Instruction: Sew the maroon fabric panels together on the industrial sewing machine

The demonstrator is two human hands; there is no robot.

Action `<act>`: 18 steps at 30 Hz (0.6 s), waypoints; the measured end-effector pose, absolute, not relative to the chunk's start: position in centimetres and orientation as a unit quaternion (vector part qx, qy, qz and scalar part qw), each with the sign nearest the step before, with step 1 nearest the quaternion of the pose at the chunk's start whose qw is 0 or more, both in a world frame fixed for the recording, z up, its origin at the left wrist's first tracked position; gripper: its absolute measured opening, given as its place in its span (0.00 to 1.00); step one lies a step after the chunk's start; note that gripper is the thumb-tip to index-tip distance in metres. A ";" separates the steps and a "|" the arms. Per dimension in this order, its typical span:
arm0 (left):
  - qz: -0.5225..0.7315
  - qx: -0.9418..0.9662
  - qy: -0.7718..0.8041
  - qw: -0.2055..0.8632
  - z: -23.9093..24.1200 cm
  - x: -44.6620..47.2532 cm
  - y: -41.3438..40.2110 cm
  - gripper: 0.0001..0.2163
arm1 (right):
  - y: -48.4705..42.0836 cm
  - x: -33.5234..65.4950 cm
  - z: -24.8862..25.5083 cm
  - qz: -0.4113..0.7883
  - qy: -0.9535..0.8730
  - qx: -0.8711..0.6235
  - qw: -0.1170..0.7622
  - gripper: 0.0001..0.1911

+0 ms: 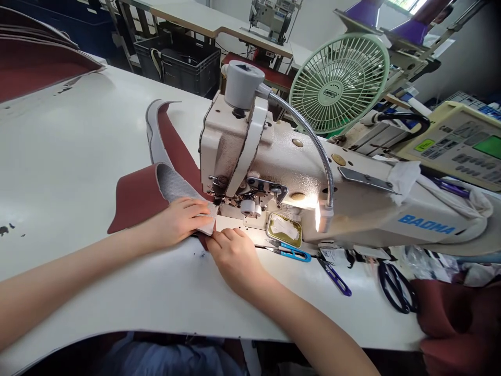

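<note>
A maroon leather-like piece with grey backing [143,196] lies curled on the sewing table, its front end under the head of the sewing machine [235,151]. My left hand [182,222] rests on the grey backing just left of the needle area, fingers stretched out flat; its thumb is hidden. Close to the front of the machine, my right hand [235,256] has its fingers curled over the near edge of the maroon piece. A longer maroon strip with a pale edge [172,136] runs behind the folded part. The needle tip cannot be made out.
Right of my hands lie blue thread snips [291,251], purple snips [334,277], black-handled scissors [397,287] and a small tray [285,230]. A lit lamp [323,216] hangs beside the machine. Behind stand a green fan [338,86] and a control panel [457,146]. Maroon sheets [43,68] lie far left.
</note>
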State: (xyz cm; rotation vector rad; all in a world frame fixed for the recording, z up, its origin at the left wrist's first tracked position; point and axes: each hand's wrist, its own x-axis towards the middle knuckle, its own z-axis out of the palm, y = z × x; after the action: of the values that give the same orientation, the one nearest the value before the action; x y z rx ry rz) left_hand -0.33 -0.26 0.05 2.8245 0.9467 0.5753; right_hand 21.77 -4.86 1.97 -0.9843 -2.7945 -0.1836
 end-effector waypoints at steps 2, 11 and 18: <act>0.186 0.931 0.311 0.052 -0.3 -0.4 0.2 0.16 | -4.9 21.8 1.8 -0.070 -0.938 -0.328 0.085 0.10; 0.211 0.929 0.304 -0.021 1.3 0.6 0.8 0.15 | -4.7 21.8 1.7 -0.086 -0.935 -0.334 0.079 0.10; 0.230 0.930 0.281 -0.053 1.6 1.2 0.7 0.11 | -4.0 21.8 0.7 -0.065 -0.931 -0.339 0.122 0.11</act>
State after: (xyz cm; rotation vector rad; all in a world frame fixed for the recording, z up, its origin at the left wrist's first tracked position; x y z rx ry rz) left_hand 1.17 0.67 1.65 3.0238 0.9147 0.7491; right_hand 21.80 -3.99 0.73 -0.9879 -2.7158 -0.1904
